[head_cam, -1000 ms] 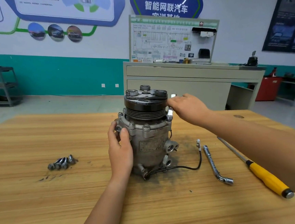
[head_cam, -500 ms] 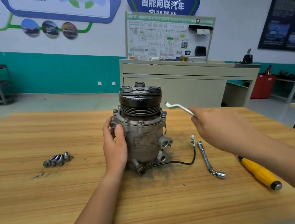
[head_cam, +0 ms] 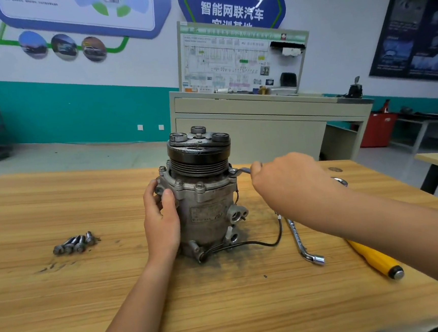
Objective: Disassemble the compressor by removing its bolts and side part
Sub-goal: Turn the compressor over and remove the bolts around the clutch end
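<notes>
Compressor (head_cam: pixel 211 209) stands upright near the middle of the wooden surface (head_cam: pixel 92 304), with its black grooved pulley (head_cam: pixel 198 157) on top and the grey body below. The left hand (head_cam: pixel 162 223) grips it on the left side, just under the flange. The thumb lies across the front and the fingers (head_cam: pixel 149 197) curl round toward the back.

The right hand (head_cam: pixel 288 183) reaches in from the right, its fingers closed round the shank of a slim wrench (head_cam: pixel 242 171). The wrench head sits at the right edge of the flange (whether it is seated on a bolt head cannot be told from this angle). Three flange bolts (head_cam: pixel 200 186) sit in place along the front rim.

Four loose bolts (head_cam: pixel 73 243) lie side by side on the surface, well to the left of the compressor. A black cable (head_cam: pixel 268 243) runs from the foot of the body, loops over the surface to the right and rises under the right forearm. Just beyond it lies an L-shaped socket wrench (head_cam: pixel 301 240). Further right is a yellow-handled screwdriver (head_cam: pixel 374 258), partly hidden by the forearm. Dark grime (head_cam: pixel 247 261) smudges the surface round the compressor's base.
</notes>
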